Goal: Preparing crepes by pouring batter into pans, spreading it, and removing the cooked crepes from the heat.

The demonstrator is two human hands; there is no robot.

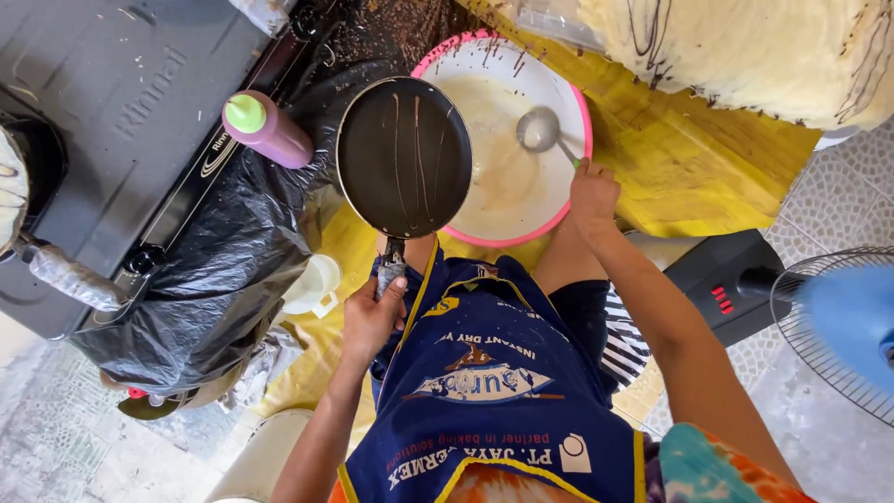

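A large round pink-rimmed basin (577, 102) of pale batter sits on yellow sheeting in the middle of the scene. Partly over its left edge hangs a round black frying pan (404, 155) streaked with thin dark lines, the left hand (371, 317) closed around its handle. The right hand (592, 191) grips a metal ladle (540, 129) dipped in the batter. A purple squeeze bottle with a green cap (266, 129) lies to the left.

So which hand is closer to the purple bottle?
Left. The left hand grips the pan handle, below and right of the bottle. The right hand holds the ladle, far right.
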